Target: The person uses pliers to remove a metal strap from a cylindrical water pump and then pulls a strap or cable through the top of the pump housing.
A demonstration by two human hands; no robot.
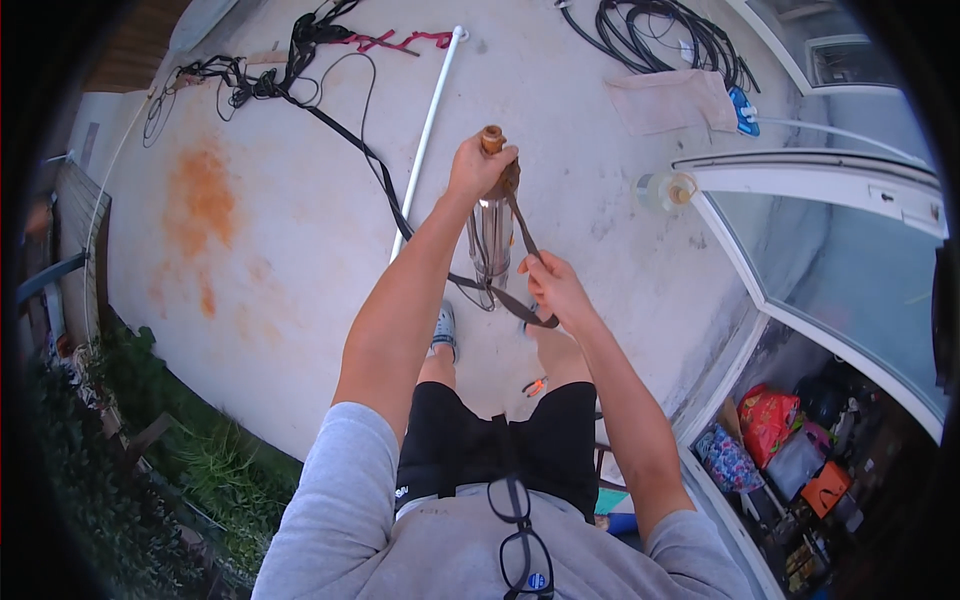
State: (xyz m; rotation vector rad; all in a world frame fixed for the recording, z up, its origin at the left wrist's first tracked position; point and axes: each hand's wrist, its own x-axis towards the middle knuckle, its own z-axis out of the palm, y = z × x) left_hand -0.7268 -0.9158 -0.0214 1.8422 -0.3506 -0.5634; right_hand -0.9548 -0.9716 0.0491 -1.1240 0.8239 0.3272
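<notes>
A long, shiny steel cylinder with a brass-coloured threaded neck, by its look a submersible pump, stands roughly upright in front of my feet. My left hand is closed round its top, just below the neck. A flat dark strap runs from the top down to my right hand, which pinches it. Below the fingers, the strap loops back toward the pump's lower part. Thin cords hang along the steel body. How the strap is fastened at the top is hidden by my left hand.
A white pole and black cables lie to the left. Orange-handled pliers lie by my foot. A coiled black hose, a pale cloth and a clear bottle are at right, near an open door.
</notes>
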